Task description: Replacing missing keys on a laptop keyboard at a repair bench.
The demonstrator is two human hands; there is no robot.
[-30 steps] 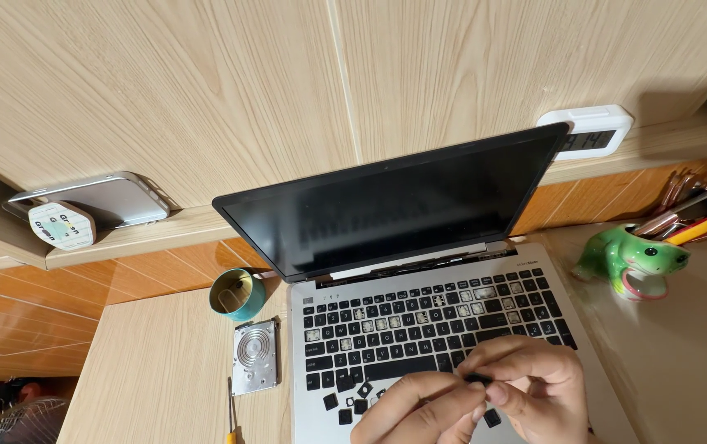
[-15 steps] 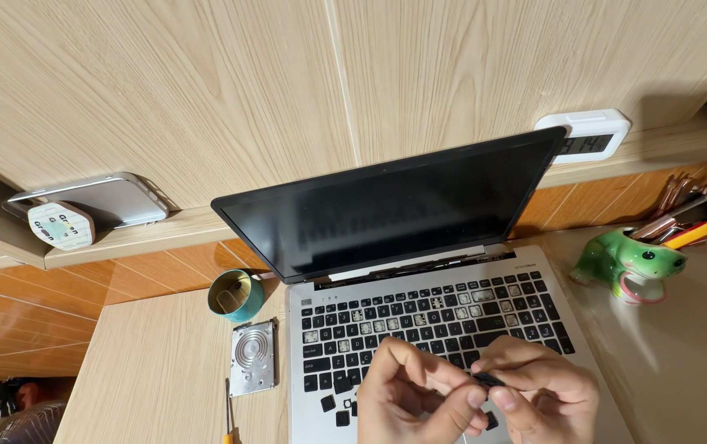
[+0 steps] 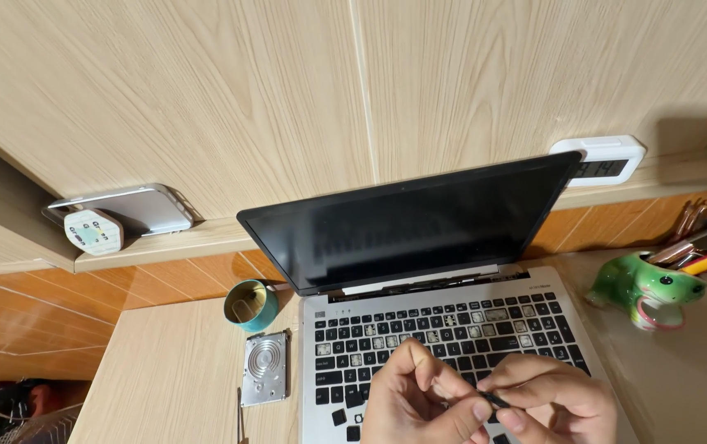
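An open silver laptop (image 3: 419,238) with a dark screen sits on the wooden desk; its black keyboard (image 3: 444,337) has several keycaps off, leaving pale gaps. My left hand (image 3: 415,403) and my right hand (image 3: 551,403) meet over the keyboard's front. Together their fingertips pinch a small black keycap (image 3: 496,400). Most of both hands is cut off by the frame's lower edge.
A bare hard drive (image 3: 264,367) lies left of the laptop, with a teal roll of tape (image 3: 250,305) behind it. A green frog-shaped holder (image 3: 648,288) with pens stands at right. On the ledge rest a phone (image 3: 127,210), a small round device (image 3: 94,231) and a white display unit (image 3: 600,160).
My hands have shifted a little left and up over the keyboard, and my left fingers have curled in closer around the small keycap.
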